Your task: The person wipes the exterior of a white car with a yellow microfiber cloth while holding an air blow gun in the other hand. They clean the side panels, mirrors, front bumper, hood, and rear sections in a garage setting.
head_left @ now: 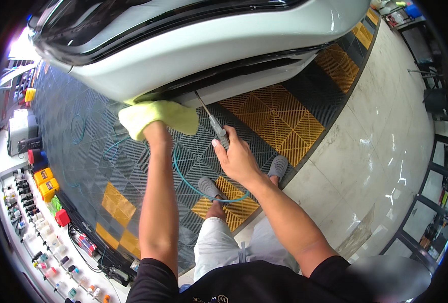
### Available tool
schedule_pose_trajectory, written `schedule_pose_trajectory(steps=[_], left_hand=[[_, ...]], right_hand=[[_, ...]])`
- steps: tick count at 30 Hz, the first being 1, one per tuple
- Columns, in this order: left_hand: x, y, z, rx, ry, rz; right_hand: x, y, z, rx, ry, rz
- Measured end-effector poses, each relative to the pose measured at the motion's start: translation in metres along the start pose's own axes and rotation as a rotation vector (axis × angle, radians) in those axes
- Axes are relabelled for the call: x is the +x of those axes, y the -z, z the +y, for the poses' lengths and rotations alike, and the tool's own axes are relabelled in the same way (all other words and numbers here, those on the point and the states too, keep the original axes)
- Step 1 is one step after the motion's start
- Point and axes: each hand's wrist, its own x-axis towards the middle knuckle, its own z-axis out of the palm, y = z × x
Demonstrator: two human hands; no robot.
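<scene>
Yellow cloth (158, 117): pressed against lower edge of white car body (208, 45), left hand (155, 132) under it, fingers hidden, grip not discernible. Air blow gun (215, 125): right hand (239, 159) fingers closed around grip, thin nozzle aimed into dark body seam. Teal hose (183, 174): one, looping over grey and yellow grid floor tiles (279, 118). Two yellow canisters (45, 183) at left. Small bottles (42, 252): rows on white shelf, count unclear.

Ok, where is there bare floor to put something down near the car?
The pale tile floor right of the yellow grid mats is bare. The dark grid between car and bottle shelf is open, apart from a thin hose. Crowded: under the cloth and air tool, around the feet.
</scene>
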Motion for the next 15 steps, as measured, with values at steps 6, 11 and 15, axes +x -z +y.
schedule_pose_trajectory(steps=[6,11,15], left_hand=[[-0.021,-0.055,-0.049,0.859,-0.185,-0.16],[0.008,-0.122,-0.065,0.122,0.25,0.082],[-0.015,-0.21,-0.054,0.056,0.375,0.127]], right_hand=[[0.016,0.054,0.038,-0.103,0.004,0.14],[0.012,0.112,0.058,-0.086,-0.052,0.098],[0.008,0.164,0.078,-0.015,-0.054,0.134]])
